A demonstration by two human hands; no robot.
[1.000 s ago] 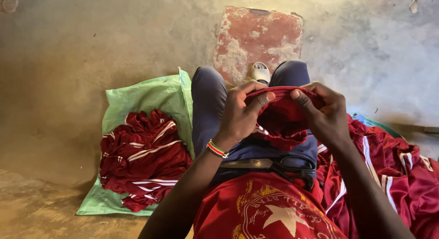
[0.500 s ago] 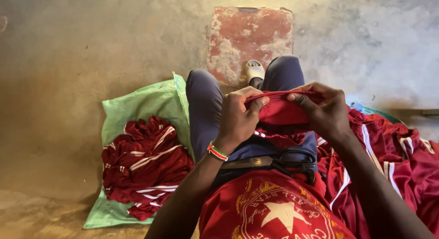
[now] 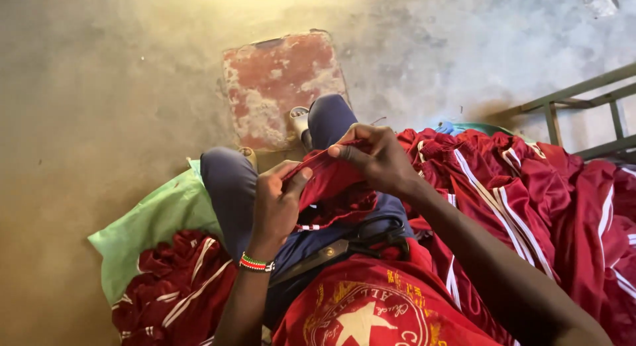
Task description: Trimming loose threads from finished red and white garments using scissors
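I sit with dark blue trousers (image 3: 228,187) over a concrete floor. My left hand (image 3: 278,203), with a beaded wristband, pinches one end of a dark red cloth piece (image 3: 328,180). My right hand (image 3: 377,157) pinches the other end, and the cloth edge is stretched between the two hands above my knees. A pair of black-handled scissors (image 3: 351,243) lies across my lap, just below the hands. A red shirt with a gold star print (image 3: 361,313) covers my front.
A heap of dark red garments with white stripes (image 3: 530,194) lies at my right. More of them (image 3: 172,286) rest on a green bag (image 3: 149,223) at my left. A worn red square block (image 3: 278,84) sits by my feet. A metal frame (image 3: 583,114) stands at the right.
The view has swung to the left and tilted, so my legs and hands now sit lower and more slanted. Both hands still hold the red cloth stretched between them.
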